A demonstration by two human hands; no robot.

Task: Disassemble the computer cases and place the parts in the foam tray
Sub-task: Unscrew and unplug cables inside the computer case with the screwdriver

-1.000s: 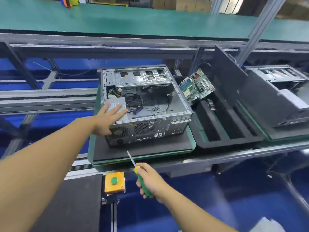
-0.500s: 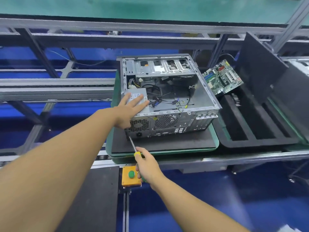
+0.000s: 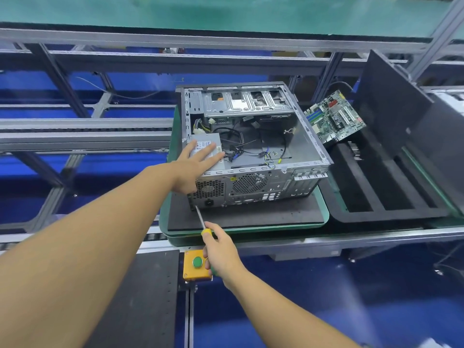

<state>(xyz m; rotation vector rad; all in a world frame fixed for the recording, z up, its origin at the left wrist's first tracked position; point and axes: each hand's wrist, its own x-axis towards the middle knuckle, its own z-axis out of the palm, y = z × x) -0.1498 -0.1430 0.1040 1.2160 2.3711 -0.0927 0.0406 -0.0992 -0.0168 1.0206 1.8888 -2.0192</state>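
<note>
Right grip holds screwdriver, left grip flat on power supply.

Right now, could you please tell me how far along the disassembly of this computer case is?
Done: the computer case lies open; the motherboard rests tilted at the far corner of the foam tray. In hand: the left hand presses flat on the power supply while the right hand holds a screwdriver at the case's rear lower corner. Left: power supply and cables sit inside the case.
</note>
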